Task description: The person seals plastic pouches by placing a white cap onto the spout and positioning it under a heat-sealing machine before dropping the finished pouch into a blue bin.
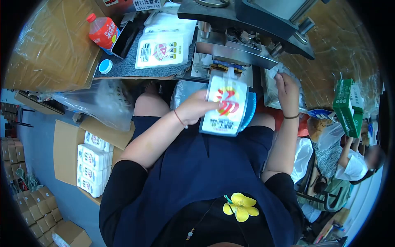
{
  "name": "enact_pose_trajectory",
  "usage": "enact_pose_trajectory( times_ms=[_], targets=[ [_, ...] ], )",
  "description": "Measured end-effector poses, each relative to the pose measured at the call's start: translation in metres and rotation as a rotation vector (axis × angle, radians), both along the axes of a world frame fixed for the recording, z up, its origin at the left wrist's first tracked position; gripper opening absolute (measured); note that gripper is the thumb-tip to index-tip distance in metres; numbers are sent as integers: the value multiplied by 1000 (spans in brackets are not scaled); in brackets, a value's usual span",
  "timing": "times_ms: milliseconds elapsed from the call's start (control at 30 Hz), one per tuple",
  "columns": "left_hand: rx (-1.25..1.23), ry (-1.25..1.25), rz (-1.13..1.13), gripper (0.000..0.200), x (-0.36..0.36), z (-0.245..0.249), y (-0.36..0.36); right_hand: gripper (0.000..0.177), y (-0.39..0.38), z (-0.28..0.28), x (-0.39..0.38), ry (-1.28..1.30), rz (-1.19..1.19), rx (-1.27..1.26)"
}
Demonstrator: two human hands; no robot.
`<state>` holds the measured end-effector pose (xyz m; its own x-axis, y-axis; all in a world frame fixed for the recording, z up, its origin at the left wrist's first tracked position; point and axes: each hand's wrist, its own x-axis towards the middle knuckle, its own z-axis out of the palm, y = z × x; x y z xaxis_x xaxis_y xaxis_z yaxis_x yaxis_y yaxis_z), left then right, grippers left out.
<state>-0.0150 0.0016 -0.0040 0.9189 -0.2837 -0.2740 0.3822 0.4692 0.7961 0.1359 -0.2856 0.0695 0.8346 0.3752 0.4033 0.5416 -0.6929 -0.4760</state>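
My left hand (pixel 193 106) grips a white spouted pouch (pixel 224 111) with red and yellow print, thumb across its front. The pouch's clear spout points up at the jaws of a metal press machine (pixel 238 59). A blue curved edge (pixel 250 110) shows behind the pouch's right side. My right hand (pixel 288 90) is closed, thumb laid against curled fingers, beside a clear plastic bag (pixel 271 88) right of the machine. Whatever those fingers hold is hidden. On the worktop left of the machine lies a stack of similar printed pouches (pixel 162 51).
A red-labelled bottle (pixel 103 33), a black phone-like slab (pixel 125 41) and a blue cap (pixel 105 66) sit on the worktop. An open carton (pixel 68 152) of packed pouches stands left. Right are a green box (pixel 347 107) and another person (pixel 354 164).
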Motion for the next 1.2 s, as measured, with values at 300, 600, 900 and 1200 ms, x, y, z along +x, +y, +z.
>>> enact_pose_trajectory(
  times_ms=[300, 600, 900, 1200],
  targets=[
    [359, -193, 315, 34, 33, -13, 17, 19, 8, -16, -28, -129, 102, 116],
    [2062, -844, 267, 58, -5, 4, 114, 14, -7, -10, -43, 219, 43, 293],
    [758, -404, 323, 27, -25, 21, 61, 14, 78, 9, -69, 134, 466, 266],
    [142, -136, -20, 37, -33, 17, -11, 15, 66, 31, -58, 223, 541, 114]
  ],
)
